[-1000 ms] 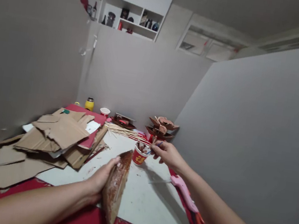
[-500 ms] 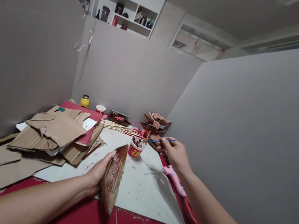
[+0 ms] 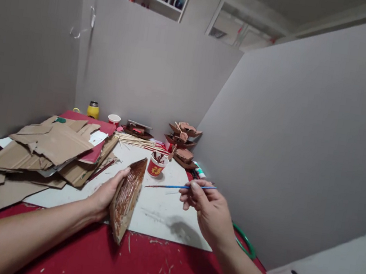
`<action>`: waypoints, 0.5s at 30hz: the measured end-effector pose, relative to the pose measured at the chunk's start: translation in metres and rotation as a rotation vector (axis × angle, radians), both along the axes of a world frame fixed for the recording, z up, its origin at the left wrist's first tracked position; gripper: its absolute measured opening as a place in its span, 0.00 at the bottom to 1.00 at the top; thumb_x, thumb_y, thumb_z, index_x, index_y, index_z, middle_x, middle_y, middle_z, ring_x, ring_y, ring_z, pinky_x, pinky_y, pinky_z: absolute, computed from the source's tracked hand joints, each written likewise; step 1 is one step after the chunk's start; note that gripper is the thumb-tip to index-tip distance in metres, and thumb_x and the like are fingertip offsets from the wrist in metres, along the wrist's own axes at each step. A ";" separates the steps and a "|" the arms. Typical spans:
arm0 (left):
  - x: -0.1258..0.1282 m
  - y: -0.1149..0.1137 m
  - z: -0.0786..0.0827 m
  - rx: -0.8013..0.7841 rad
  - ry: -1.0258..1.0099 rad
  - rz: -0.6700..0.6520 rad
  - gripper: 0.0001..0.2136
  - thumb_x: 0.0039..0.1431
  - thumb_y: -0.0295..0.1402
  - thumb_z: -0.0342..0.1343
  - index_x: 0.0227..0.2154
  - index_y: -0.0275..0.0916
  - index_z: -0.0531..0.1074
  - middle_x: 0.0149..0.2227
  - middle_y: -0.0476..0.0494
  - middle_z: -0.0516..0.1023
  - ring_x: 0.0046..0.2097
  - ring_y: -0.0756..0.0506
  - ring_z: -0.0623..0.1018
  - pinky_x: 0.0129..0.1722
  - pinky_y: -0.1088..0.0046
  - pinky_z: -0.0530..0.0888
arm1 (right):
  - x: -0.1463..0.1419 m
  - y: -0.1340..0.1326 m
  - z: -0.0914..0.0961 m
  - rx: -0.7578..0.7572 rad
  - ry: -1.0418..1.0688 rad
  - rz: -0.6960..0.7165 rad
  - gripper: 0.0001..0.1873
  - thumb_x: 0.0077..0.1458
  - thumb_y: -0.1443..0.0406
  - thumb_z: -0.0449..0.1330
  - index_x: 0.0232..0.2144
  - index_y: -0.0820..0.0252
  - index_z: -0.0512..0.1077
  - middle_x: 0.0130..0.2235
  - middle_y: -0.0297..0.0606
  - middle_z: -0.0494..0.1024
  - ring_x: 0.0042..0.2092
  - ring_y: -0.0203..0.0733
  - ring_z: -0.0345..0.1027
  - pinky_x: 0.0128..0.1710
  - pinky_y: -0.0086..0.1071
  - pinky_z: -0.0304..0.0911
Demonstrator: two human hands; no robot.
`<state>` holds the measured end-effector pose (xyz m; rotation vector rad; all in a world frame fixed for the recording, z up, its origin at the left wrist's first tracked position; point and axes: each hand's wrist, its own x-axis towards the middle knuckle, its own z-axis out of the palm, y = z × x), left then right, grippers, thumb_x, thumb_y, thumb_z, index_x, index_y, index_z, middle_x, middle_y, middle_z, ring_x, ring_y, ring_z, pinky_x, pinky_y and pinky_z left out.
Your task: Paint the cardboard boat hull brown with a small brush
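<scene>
My left hand (image 3: 105, 194) grips a brown boat-shaped cardboard hull (image 3: 127, 197), held on edge over the white board (image 3: 164, 218). My right hand (image 3: 208, 208) pinches a thin blue-handled paintbrush (image 3: 179, 187) whose tip points left toward the hull. Behind the brush tip stands a red paper cup (image 3: 156, 166) with brown paint and sticks in it.
Torn cardboard sheets (image 3: 48, 147) pile up on the left over the red tablecloth (image 3: 137, 271). Bamboo skewers (image 3: 138, 141), finished brown boat models (image 3: 183, 138), a yellow jar (image 3: 93, 110) and a second cup (image 3: 114, 119) line the back. A green ring (image 3: 246, 242) lies at right. Grey partitions enclose the table.
My right hand lifted the brush out of the red cup and drew it back toward me, level with the hull. The view tilted down; the left hand kept holding the hull.
</scene>
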<state>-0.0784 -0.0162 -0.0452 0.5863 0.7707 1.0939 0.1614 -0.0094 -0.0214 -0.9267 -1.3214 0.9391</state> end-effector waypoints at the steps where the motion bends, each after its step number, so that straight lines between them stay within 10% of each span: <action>1: 0.001 -0.001 0.000 -0.002 0.009 0.004 0.21 0.61 0.45 0.57 0.51 0.35 0.75 0.46 0.37 0.83 0.46 0.40 0.82 0.49 0.68 0.75 | -0.002 -0.004 -0.001 0.007 -0.008 0.006 0.20 0.52 0.50 0.68 0.31 0.62 0.73 0.27 0.37 0.80 0.25 0.37 0.73 0.22 0.29 0.69; 15: 0.002 -0.003 -0.005 0.194 0.218 0.000 0.17 0.63 0.46 0.55 0.49 0.46 0.77 0.57 0.54 0.77 0.63 0.42 0.68 0.62 0.69 0.62 | -0.004 0.000 -0.011 0.127 -0.128 0.045 0.15 0.61 0.54 0.61 0.31 0.60 0.73 0.26 0.36 0.79 0.25 0.36 0.73 0.24 0.28 0.70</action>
